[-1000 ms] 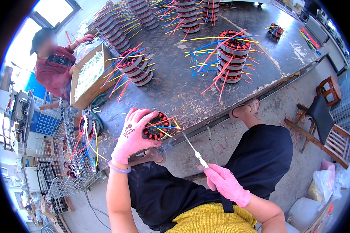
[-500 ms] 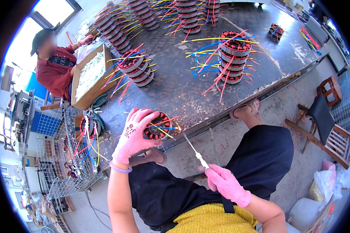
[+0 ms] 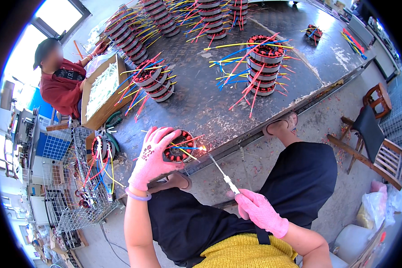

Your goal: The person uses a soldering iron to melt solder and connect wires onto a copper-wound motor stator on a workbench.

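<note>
My left hand, in a pink glove, is closed round the side of a motor stator, a ring with red windings, near the front edge of the table. Red, blue and yellow leads stick out of it to the right. My right hand, also gloved in pink, is closed on the white handle of a long-necked lighter. Its thin metal stem points up and left to the lead ends. A small orange flame burns at the tip of the blue lead.
Stacks of stators stand on the dark table, their leads jutting out. Green-handled pliers lie at its left by a wooden box of pale sleeves. A co-worker sits beyond. A wire basket stands left, a chair right.
The flame at the blue lead's end is bright orange now; before, only a small yellowish spot showed there. The lighter's tip and both hands have barely moved.
</note>
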### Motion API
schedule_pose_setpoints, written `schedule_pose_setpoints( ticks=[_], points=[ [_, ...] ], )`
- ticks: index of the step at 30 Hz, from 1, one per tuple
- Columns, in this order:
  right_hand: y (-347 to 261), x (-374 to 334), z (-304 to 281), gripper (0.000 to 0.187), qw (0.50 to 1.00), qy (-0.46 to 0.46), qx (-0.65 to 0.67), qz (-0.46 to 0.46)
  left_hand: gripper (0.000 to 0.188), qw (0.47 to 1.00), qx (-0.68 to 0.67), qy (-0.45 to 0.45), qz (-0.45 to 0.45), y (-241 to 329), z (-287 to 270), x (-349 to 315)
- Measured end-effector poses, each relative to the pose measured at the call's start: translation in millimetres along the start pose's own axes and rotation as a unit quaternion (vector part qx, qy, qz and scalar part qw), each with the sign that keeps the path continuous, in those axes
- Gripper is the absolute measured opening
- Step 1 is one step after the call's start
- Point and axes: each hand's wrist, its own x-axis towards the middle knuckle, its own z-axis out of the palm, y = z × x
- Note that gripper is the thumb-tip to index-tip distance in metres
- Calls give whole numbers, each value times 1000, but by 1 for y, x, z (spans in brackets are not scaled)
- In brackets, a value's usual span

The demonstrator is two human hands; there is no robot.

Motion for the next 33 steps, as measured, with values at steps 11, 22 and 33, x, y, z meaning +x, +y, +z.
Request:
schedule_pose_setpoints(
  ticks=[11, 22, 33],
  points=[
    [-3, 1, 0, 39, 998, 2, -61, -12, 87, 1000, -2, 2, -6, 2, -1, -1],
    [-3, 0, -1, 40, 999, 1, -54, -10, 86, 1000, -4, 0, -5, 2, -1, -1],
    [0, 1, -1, 39, 1000, -1, -21, -4, 87, 1000, -10, -8, -9, 0, 0, -1]
  ],
)
